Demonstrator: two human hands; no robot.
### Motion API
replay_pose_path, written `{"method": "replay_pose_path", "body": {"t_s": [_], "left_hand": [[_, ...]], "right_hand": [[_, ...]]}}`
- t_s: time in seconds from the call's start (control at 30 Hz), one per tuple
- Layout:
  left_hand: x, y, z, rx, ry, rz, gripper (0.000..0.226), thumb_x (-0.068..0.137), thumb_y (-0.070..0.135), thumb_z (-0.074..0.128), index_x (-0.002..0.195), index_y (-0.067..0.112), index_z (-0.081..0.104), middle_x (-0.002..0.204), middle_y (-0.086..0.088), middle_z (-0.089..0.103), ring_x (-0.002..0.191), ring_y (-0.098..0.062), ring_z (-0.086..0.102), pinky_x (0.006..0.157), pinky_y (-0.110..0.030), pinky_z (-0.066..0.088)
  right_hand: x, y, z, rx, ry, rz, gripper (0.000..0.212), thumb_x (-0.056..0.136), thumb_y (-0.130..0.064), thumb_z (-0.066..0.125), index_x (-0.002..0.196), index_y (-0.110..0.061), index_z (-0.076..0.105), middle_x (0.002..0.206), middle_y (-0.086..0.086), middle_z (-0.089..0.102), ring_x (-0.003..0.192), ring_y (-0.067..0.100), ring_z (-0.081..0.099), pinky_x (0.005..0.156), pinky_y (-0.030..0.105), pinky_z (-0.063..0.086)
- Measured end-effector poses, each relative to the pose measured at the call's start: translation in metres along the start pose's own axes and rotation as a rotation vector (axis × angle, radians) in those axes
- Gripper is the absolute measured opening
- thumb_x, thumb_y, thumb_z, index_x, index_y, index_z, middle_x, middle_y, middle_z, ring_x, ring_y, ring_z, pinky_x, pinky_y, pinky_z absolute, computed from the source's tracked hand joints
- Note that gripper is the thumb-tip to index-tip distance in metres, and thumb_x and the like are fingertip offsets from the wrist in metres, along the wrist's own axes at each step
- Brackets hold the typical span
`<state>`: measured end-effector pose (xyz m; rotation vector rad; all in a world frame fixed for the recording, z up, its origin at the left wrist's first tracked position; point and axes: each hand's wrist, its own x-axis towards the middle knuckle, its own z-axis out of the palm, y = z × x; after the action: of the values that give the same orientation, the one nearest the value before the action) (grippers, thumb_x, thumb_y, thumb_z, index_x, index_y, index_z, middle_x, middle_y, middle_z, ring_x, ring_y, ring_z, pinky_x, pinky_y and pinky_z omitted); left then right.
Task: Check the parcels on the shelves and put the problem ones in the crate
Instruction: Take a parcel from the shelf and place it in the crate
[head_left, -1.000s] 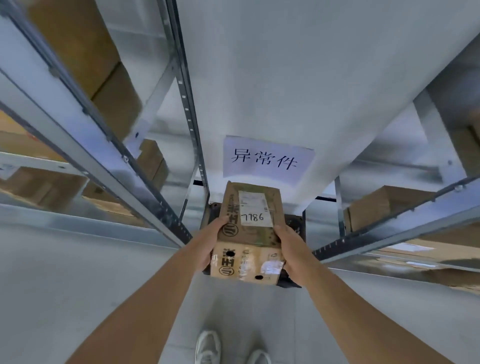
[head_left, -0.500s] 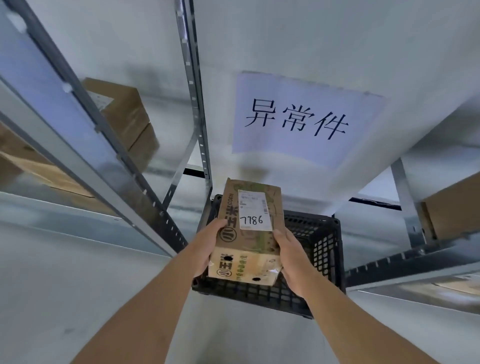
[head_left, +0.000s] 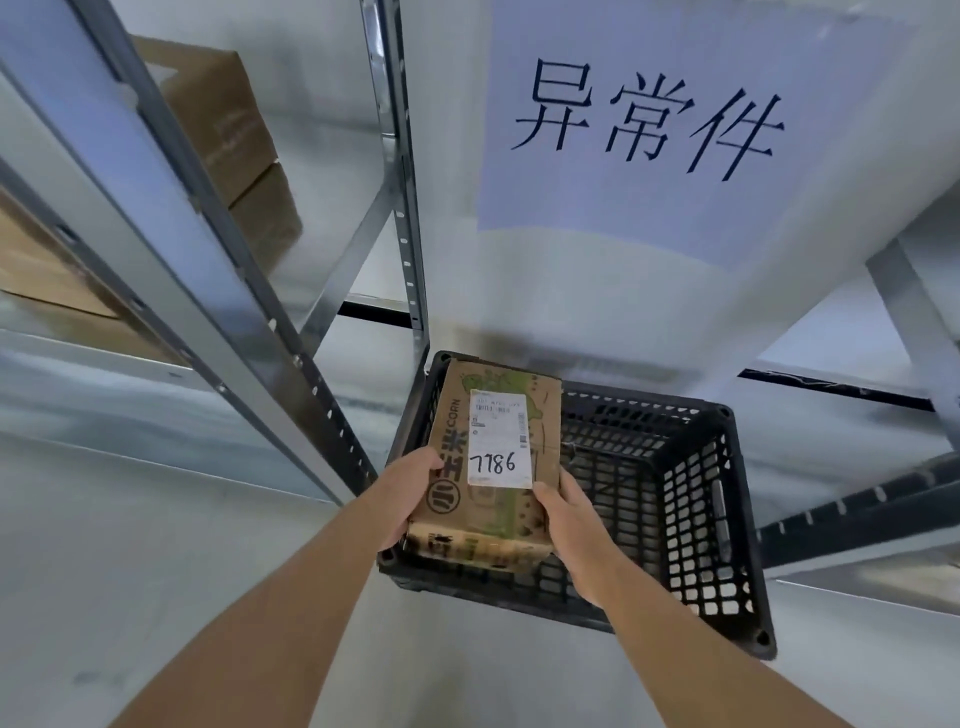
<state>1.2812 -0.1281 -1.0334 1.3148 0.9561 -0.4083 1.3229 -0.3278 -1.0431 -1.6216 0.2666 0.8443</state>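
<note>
The parcel (head_left: 493, 457) hides the crate's (head_left: 727, 519) near-left corner and part of its floor. Fingers of the left hand (head_left: 410, 499) and right hand (head_left: 569, 525) are out of sight under the parcel. Small print on its label (head_left: 500, 439) is unreadable. The sign (head_left: 675, 130) and shelf boxes (head_left: 228, 150) are cut off or blurred.

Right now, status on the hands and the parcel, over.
Left hand and right hand both grip the parcel. Parcel over the black crate, left side. Nothing in the way.
</note>
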Motion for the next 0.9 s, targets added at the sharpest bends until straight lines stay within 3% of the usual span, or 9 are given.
{"method": "replay_pose_path", "body": {"t_s": [0.23, 0.33, 0.43, 0.63, 0.9], "left_hand": [[0.030, -0.009, 0.007, 0.299, 0.091, 0.162, 0.026, 0.106, 0.009, 0.039, 0.115, 0.021, 0.060, 0.108, -0.009, 0.075, 0.100, -0.029, 0.073, 0.093, -0.050, 0.061], [0.038, -0.014, 0.015, 0.651, 0.246, 0.300, 0.015, 0.102, 0.009, 0.049, 0.115, 0.010, 0.058, 0.112, -0.007, 0.067, 0.098, -0.026, 0.063, 0.086, -0.037, 0.053], [0.037, -0.013, 0.028, 0.798, 0.343, 0.406, 0.016, 0.102, 0.006, 0.056, 0.117, 0.004, 0.061, 0.120, -0.012, 0.064, 0.104, -0.028, 0.061, 0.081, -0.031, 0.045], [0.050, -0.019, 0.027, 0.862, 0.340, 0.414, 0.016, 0.102, 0.004, 0.053, 0.115, 0.000, 0.061, 0.126, -0.017, 0.063, 0.111, -0.032, 0.062, 0.082, -0.031, 0.046], [0.067, -0.031, 0.022, 0.910, 0.278, 0.410, 0.023, 0.103, 0.008, 0.052, 0.124, 0.005, 0.060, 0.138, -0.012, 0.058, 0.117, -0.030, 0.061, 0.089, -0.032, 0.049]], "right_hand": [[0.029, 0.023, -0.001, -0.002, 0.035, 0.007, 0.040, 0.109, -0.017, 0.047, 0.148, -0.027, 0.047, 0.125, -0.002, 0.072, 0.111, 0.020, 0.072, 0.097, 0.046, 0.059], [0.033, 0.032, 0.005, -0.012, 0.049, 0.016, 0.036, 0.110, -0.019, 0.046, 0.145, -0.026, 0.051, 0.122, -0.003, 0.071, 0.108, 0.018, 0.069, 0.081, 0.037, 0.060], [0.040, 0.037, 0.009, -0.011, 0.074, 0.022, 0.031, 0.111, -0.019, 0.046, 0.141, -0.025, 0.051, 0.115, -0.005, 0.067, 0.102, 0.015, 0.066, 0.070, 0.032, 0.055], [0.066, 0.054, 0.012, -0.040, 0.110, 0.018, 0.042, 0.109, -0.015, 0.049, 0.150, -0.020, 0.041, 0.125, 0.004, 0.065, 0.113, 0.025, 0.065, 0.101, 0.049, 0.056], [0.085, 0.061, 0.014, -0.169, 0.097, 0.011, 0.046, 0.108, -0.013, 0.048, 0.151, -0.019, 0.033, 0.118, 0.003, 0.062, 0.113, 0.026, 0.064, 0.101, 0.048, 0.056]]}}
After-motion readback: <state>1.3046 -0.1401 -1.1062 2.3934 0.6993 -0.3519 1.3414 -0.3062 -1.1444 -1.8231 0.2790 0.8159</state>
